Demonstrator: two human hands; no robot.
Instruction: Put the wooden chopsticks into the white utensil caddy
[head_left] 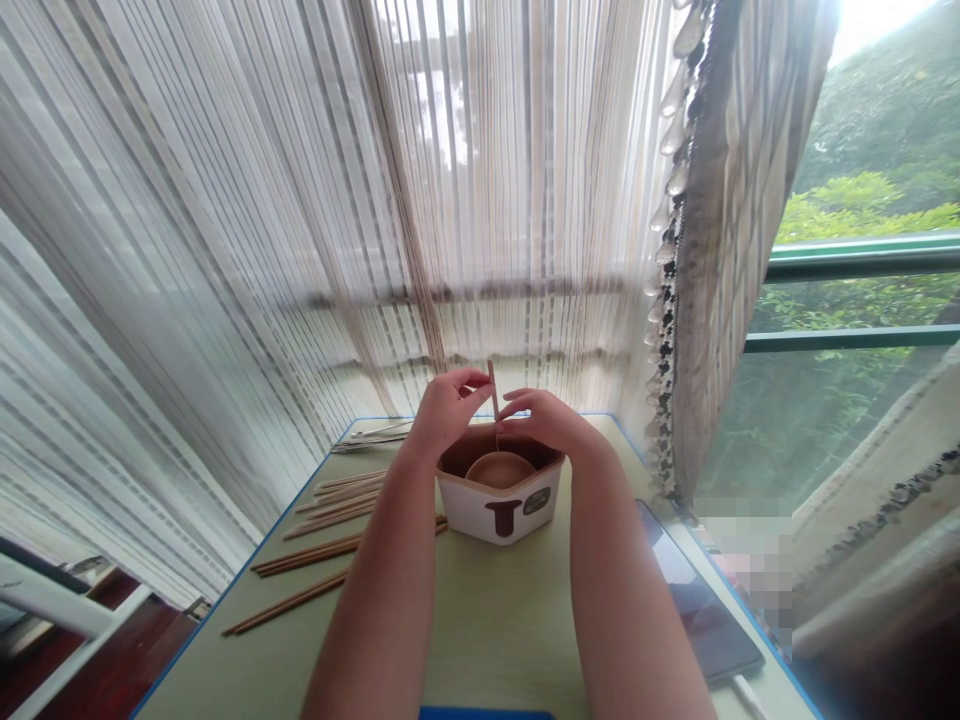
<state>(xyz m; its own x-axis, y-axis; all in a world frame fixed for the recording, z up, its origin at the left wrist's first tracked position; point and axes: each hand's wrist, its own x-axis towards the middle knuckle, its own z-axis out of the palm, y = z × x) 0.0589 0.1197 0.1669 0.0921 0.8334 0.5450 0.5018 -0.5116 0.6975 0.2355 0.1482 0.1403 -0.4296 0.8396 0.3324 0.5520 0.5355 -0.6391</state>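
Just above the box's far rim, a slim wooden stick (493, 388), much like a chopstick, stands nearly upright with its lower end thinner. My left hand (456, 402) pinches its upper part between thumb and fingers. From the other side, my right hand (541, 418) closes its fingertips on the stick lower down, over the box's back edge. The white box (480, 515) has a brown inside and a dark picture on its front. Within it sits a round brown bowl (501, 470). The stick's bottom tip is hidden behind the bowl.
Several chopsticks lie in groups on the left of the table: dark ones (289, 602), brown ones (307, 553) and paler ones (330, 518). Metal-coloured sticks (369, 439) lie farther back. A tablet (697, 600) with a white cable rests at the right edge. Striped curtains (510, 200) hang behind.
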